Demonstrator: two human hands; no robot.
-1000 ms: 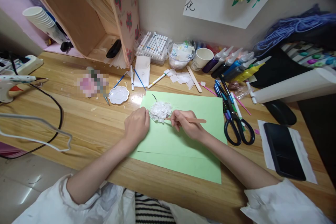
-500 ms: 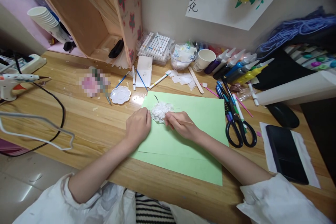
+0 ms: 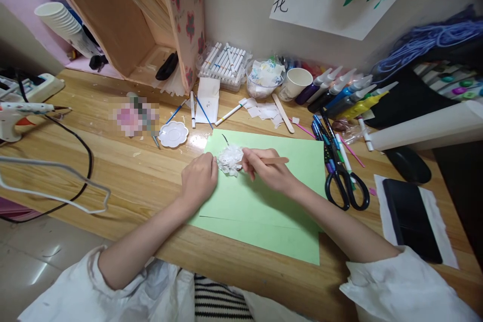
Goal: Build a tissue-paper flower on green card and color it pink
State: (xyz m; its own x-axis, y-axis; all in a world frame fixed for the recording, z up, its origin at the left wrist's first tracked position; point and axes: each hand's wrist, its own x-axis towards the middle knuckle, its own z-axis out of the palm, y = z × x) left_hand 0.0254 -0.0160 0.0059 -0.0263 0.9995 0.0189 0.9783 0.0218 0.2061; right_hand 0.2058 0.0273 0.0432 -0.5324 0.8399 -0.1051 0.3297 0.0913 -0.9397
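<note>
Green paper sheets (image 3: 264, 211) lie on the wooden table, and a crumpled white paper flower (image 3: 231, 160) rests on their upper left part. A short dark line shows just above the flower. My right hand (image 3: 266, 167) is closed round a flat wooden stick (image 3: 277, 160), with its fingertips at the flower's right edge. On the flower's left side my left hand (image 3: 199, 178) rests on the paper's edge, fingers curled and closed; whether they hold anything is hidden.
Black scissors (image 3: 347, 188) and pens lie right of the paper, near a black phone (image 3: 413, 221). Behind are a marker box (image 3: 223, 66), a bowl of scraps (image 3: 264, 78), a paper cup (image 3: 296, 84) and paint bottles. A glue gun (image 3: 15, 118) and cables are at left.
My right hand has shifted slightly right and up, and the stick in it has turned, showing its broad side. My left hand has stayed in place.
</note>
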